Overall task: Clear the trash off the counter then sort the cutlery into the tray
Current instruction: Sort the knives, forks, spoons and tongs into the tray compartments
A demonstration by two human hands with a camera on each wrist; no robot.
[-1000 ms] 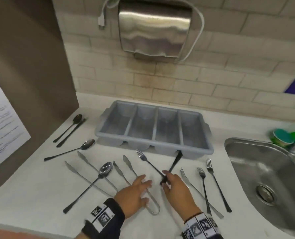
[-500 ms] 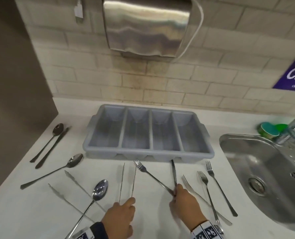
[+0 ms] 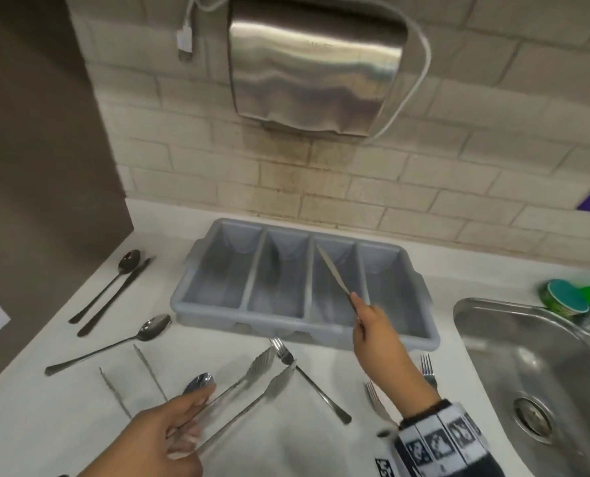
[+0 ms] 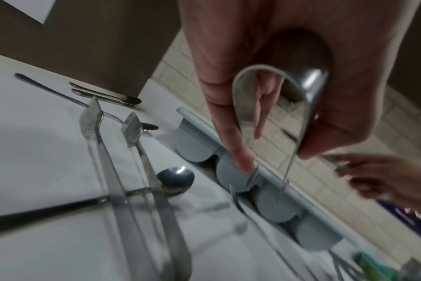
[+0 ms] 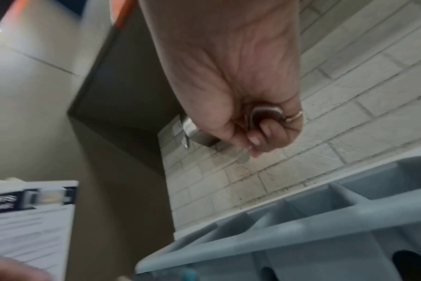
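A grey four-slot tray [image 3: 190,270] stands at the back of the white counter. My right hand [image 3: 366,315] grips a knife [image 3: 333,270] by its handle, blade slanting up-left over the third slot. In the right wrist view my fingers [image 5: 264,131] curl round the handle end above the tray [image 5: 301,228]. My left hand [image 3: 190,418] holds steel tongs [image 3: 252,383] off the counter; its wrist view shows their bend [image 4: 276,79] in my fingers. A second pair of tongs [image 3: 149,370], spoons [image 3: 154,327] and a fork [image 3: 307,383] lie in front.
A steel sink [image 3: 527,356] is sunk in at the right, with a green-lidded tub [image 3: 565,297] behind it. More forks [image 3: 426,366] lie partly under my right arm. A brown panel [image 3: 45,132] bounds the left. A steel dispenser [image 3: 314,63] hangs above the tray.
My right hand has lifted the knife from the counter and carried it over the tray. My left hand has picked the tongs up off the counter.
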